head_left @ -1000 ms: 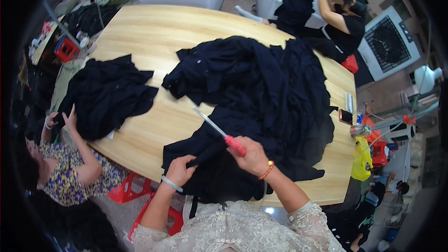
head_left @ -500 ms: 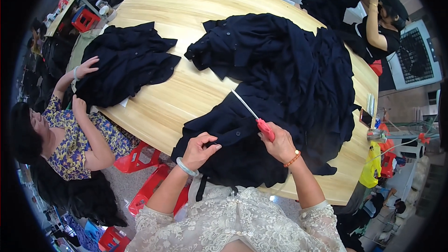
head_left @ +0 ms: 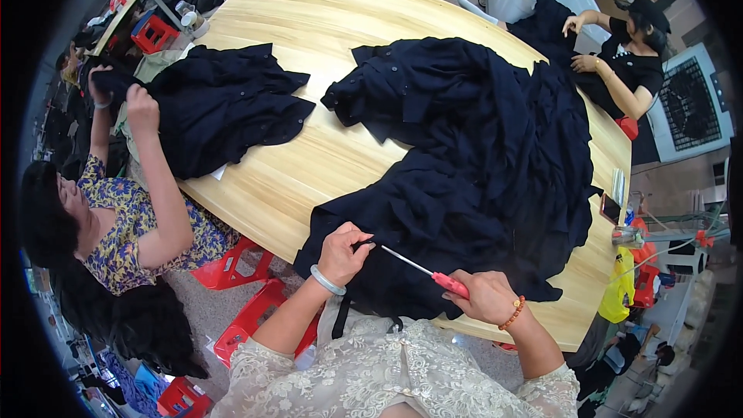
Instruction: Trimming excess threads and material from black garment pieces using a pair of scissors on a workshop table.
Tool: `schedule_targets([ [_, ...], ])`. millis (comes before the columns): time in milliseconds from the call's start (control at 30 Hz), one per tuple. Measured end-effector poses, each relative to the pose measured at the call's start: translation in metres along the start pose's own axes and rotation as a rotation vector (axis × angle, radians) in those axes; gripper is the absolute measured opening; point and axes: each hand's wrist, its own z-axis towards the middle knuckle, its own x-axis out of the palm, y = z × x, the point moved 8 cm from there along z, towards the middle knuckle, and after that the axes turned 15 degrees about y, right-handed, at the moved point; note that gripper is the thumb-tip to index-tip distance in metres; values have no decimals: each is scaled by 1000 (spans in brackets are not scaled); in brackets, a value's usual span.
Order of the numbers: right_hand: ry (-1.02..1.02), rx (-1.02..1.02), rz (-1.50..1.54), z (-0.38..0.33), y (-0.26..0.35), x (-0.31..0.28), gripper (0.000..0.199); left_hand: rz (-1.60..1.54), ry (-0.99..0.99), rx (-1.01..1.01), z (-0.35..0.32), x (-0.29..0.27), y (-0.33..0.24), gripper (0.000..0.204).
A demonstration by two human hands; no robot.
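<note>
1. Right hand (head_left: 484, 296) is closed around the red handle of a seam ripper (head_left: 422, 269), at 5 o'clock in the view. Its tip points toward 10 o'clock, straight at the left hand (head_left: 342, 251).
2. Left hand's fingers are pinched shut on the dark cloth (head_left: 464, 178) at the table (head_left: 309, 23) edge. One slip and the tip could poke a finger.
3. Push too hard and it could tear fabric, not thread.
4. The heap hangs over the edge, so it might slide off.

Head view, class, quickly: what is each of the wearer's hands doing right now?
Left hand: closed, pinching the dark garment at the tool's tip.
Right hand: closed on the red-handled tool.
</note>
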Motion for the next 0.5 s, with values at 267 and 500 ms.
schedule_targets([
  [267,-38,-24,40,2,0,9,28,13,20,-28,-6,8,10,11],
  [500,55,-50,37,3,6,18,30,-17,8,-65,-8,3,16,9],
])
